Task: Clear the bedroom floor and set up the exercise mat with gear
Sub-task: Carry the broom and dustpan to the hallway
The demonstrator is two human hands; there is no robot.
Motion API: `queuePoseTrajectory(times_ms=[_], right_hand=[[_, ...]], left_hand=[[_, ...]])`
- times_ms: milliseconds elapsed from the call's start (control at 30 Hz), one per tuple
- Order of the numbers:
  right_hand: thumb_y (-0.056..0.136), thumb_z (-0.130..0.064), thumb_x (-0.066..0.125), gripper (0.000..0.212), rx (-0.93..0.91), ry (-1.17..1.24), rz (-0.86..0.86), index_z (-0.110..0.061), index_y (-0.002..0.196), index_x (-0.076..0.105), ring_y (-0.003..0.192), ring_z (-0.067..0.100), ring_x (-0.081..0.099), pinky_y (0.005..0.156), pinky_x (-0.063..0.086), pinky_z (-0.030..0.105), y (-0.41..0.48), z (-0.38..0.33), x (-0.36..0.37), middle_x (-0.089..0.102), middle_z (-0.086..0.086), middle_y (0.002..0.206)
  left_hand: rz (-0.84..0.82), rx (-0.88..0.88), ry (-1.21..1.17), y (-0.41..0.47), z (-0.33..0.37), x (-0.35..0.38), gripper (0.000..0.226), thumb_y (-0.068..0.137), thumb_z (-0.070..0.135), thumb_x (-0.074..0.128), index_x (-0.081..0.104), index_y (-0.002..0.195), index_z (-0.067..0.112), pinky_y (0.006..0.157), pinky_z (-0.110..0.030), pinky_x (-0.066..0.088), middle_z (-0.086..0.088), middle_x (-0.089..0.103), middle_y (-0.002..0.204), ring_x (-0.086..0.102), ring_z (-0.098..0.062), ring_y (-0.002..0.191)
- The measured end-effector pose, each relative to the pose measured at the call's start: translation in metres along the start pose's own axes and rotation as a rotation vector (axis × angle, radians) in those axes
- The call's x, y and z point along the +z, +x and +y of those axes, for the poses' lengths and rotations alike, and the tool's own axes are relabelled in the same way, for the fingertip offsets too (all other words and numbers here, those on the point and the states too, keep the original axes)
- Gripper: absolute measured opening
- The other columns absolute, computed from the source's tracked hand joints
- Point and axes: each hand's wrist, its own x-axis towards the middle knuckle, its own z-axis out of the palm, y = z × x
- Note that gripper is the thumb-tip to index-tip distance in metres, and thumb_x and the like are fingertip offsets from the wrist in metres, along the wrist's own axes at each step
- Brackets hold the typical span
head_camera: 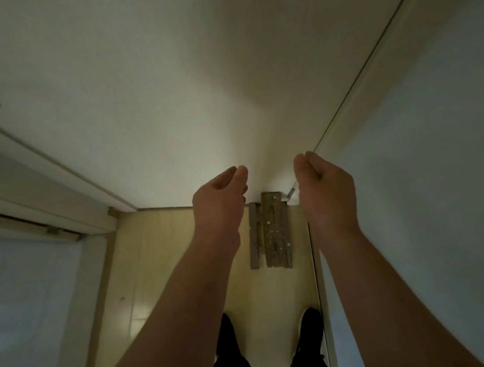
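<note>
Left hand and right hand raised side by side, fingers curled in, nothing visible in either, two wooden planks flat on floor, parallel, long axis running from shoes toward wall, far ends at wall base.
</note>
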Motion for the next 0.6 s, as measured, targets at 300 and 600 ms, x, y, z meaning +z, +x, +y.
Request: queuePoseTrajectory(times_ms=[300, 600], right_hand=[[0.099, -0.041, 0.062, 0.052, -0.185, 0.187, 0.176, -0.016, 0.144, 0.056, 0.124, 0.010, 0.061, 0.110, 0.049, 0.037, -0.094, -0.154, -0.056, 0.061, -0.004, 0.142], [0.099, -0.045, 0.060, 0.038, -0.335, 0.216, 0.337, -0.021, 0.126, 0.069, 0.101, 0.007, 0.065, 0.098, 0.051, 0.029, -0.143, -0.217, -0.118, 0.071, -0.010, 0.111]], left_hand=[[-0.179, 0.217, -0.040, -0.116, 0.152, -0.017, 0.045, 0.094, 0.028, 0.074, 0.065, 0.134, 0.010, 0.097, -0.029, 0.056, 0.001, 0.073, 0.118, 0.072, -0.013, 0.105], [-0.342, 0.413, -0.084, -0.194, 0.220, 0.006, 0.046, 0.094, 0.027, 0.074, 0.064, 0.135, 0.009, 0.091, -0.025, 0.056, 0.000, 0.073, 0.120, 0.072, -0.012, 0.105]])
